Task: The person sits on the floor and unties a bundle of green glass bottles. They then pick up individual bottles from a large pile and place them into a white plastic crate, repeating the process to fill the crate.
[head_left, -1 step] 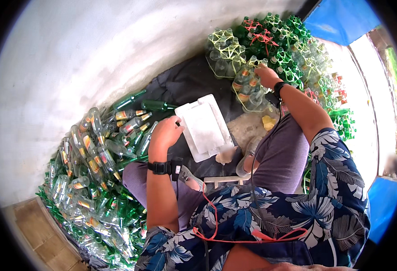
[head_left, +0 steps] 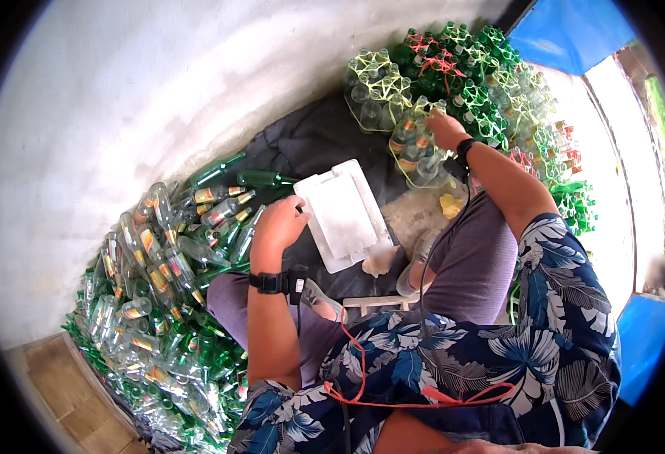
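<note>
My right hand (head_left: 446,130) is closed at the top of a bundle of clear bottles (head_left: 415,147), where yellow-green string runs around the necks. Its fingertips are partly hidden among the bottle tops. The bundle stands upright on the ground, and some bottles carry orange labels. My left hand (head_left: 280,225) hovers above my left knee with its fingers curled in. Whatever it may hold, if anything, is hidden. Right beside its fingertips lies a white foam slab (head_left: 341,215), flat on a dark sheet (head_left: 317,136).
A big heap of loose clear and green bottles (head_left: 158,303) fills the left side. Tied bundles of green bottles (head_left: 476,106) stand close together at the back right. Another clear bundle (head_left: 378,91) stands by the pale wall (head_left: 158,98). A yellow scrap (head_left: 450,205) lies near my right foot.
</note>
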### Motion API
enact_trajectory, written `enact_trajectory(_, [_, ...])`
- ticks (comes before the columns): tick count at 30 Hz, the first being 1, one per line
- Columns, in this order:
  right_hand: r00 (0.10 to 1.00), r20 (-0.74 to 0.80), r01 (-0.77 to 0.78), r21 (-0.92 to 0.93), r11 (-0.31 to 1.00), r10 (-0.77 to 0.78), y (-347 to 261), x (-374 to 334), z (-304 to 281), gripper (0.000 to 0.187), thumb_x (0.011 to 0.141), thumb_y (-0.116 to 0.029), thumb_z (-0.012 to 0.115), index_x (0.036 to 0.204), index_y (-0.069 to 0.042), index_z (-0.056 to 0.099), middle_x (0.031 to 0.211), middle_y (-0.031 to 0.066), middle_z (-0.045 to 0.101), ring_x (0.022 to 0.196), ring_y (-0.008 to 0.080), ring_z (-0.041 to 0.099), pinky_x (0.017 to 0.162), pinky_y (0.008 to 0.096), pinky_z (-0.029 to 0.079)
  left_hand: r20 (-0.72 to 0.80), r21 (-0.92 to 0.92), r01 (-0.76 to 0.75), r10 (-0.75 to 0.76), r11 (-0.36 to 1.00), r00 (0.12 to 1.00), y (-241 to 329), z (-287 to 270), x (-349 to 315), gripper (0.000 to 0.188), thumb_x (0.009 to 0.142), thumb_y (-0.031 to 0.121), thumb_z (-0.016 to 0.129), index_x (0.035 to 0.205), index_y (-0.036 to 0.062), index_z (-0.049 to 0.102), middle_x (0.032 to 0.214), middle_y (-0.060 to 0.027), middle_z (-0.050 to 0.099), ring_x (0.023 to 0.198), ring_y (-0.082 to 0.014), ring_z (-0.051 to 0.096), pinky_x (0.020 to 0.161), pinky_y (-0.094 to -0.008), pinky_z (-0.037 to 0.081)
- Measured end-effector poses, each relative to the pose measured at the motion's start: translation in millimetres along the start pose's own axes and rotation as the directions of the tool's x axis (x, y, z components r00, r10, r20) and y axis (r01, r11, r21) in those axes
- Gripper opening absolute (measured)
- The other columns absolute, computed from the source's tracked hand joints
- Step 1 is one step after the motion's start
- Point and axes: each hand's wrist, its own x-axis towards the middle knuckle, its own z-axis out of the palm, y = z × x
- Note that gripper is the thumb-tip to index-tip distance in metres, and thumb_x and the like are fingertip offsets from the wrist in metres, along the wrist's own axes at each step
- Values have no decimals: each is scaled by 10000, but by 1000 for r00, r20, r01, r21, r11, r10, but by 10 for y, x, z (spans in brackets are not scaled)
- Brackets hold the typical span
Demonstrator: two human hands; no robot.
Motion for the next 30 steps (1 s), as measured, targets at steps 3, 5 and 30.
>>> enact_trajectory(3, [998,56,-34,-8,999,35,-206,52,45,488,787,-41,696,1245,-188,615,1297,163,505,1136,399,638,885,500,549,47,-23,35,-34,999,998,50,10,-16,344,859,262,745,1127,48,713,974,-176,746,945,-372,702,820,-452,543])
enact_trajectory(5, [993,114,-19,3,1000,19,-216,18,-60,615,709,-66,794,1283,-170,598,1303,161,512,1133,399,638,903,492,550,31,-32,25,-24,999,999,91,-18,-39,353,862,271,744,1137,51,713,991,-178,745,959,-374,702,828,-453,543])
enact_trajectory(30, [925,163,286,297,911,-344,-2684,-1371,-172,224,772,-68,629,952,-35,758,939,176,748,909,414,710,720,507,548,155,99,16,-32,995,987,4,573,-124,364,839,295,753,1123,67,747,1082,-183,749,1031,-348,712,915,-423,546])
